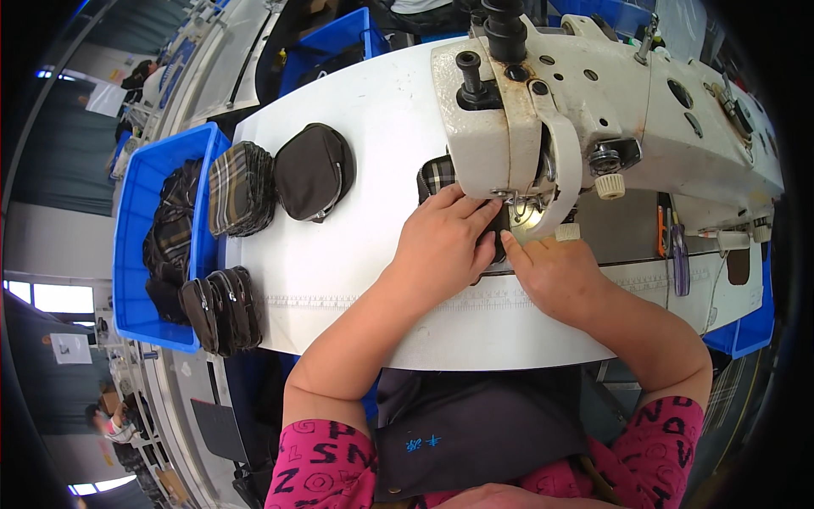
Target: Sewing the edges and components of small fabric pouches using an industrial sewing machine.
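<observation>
A small fabric pouch piece (437, 174), with plaid and black parts, lies under the head of a white sewing machine (517, 110). My left hand (445, 242) rests over it, fingers bent and thumb pressing its black part close to the needle area. From the other side, my right hand (555, 276) presses the same dark edge with its fingertips, the other fingers curled beneath the machine. A small lamp lights the spot beside the presser foot. The pouch piece is largely hidden by my left hand and the machine head.
On the white tabletop (339, 263) sit a dark zipped pouch (314, 172), a stack of plaid pieces (242, 188) and several dark pouches (223, 311) at the left edge. A blue bin (127, 263) with dark fabric adjoins. Small tools, including purple-handled snips (680, 259), lie right.
</observation>
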{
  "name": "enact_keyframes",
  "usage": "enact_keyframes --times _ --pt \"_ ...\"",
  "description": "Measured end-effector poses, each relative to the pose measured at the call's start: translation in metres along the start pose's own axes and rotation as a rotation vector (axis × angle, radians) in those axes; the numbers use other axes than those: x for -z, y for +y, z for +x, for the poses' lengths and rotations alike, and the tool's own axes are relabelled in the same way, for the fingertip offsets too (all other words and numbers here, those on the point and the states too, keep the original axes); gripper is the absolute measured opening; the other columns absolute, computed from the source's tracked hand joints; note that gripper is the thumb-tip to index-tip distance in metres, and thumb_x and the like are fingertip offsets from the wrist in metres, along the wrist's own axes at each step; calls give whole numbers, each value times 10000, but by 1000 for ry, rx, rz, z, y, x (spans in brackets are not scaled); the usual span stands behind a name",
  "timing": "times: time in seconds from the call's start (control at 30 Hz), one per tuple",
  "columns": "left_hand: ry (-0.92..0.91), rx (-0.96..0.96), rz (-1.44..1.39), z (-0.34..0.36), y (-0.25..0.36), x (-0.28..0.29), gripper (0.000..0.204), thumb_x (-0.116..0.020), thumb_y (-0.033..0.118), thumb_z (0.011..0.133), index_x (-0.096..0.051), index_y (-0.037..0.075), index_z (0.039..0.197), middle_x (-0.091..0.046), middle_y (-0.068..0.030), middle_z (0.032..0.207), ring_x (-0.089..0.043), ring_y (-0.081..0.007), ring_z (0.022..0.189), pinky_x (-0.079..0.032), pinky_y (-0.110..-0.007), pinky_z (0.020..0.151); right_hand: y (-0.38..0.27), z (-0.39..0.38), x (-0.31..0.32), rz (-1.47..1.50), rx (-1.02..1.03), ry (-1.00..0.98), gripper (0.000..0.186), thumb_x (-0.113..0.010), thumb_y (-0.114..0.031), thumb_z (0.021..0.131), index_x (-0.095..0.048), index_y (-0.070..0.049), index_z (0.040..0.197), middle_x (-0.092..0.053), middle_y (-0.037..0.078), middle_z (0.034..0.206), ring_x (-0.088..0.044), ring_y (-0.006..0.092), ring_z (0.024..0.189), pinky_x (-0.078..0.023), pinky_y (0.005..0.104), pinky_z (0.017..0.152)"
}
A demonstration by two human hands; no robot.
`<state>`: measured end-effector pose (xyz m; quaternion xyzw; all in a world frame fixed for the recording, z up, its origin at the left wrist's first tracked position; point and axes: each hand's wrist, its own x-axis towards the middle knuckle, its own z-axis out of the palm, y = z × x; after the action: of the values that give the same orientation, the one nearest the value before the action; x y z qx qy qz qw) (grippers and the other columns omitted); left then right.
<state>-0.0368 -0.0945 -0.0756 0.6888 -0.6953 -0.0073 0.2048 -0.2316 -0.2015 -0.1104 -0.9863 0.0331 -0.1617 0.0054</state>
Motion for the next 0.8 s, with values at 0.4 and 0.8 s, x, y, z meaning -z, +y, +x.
enact_keyframes --times 0.4,0.8 --pt "-25 -4 1 1 -7 -2 442 -684 211 859 -742 27 1257 -723 -101 1275 -646 -302 1203 -536 -393 1034 6 5 -2 75 -97 72 357 -701 -104 846 -755 -48 1194 -647 34 710 -633 240 583 -495 381 520" --pt "-225 -30 -9 -46 -13 24 452 -659 146 934 -674 111 1385 -532 -48 1589 -541 -279 1417 -529 -381 1084 13 6 -1 322 -291 203 250 -690 -112 894 -777 -110 1129 -678 131 688 -671 331 612 -535 429 582"
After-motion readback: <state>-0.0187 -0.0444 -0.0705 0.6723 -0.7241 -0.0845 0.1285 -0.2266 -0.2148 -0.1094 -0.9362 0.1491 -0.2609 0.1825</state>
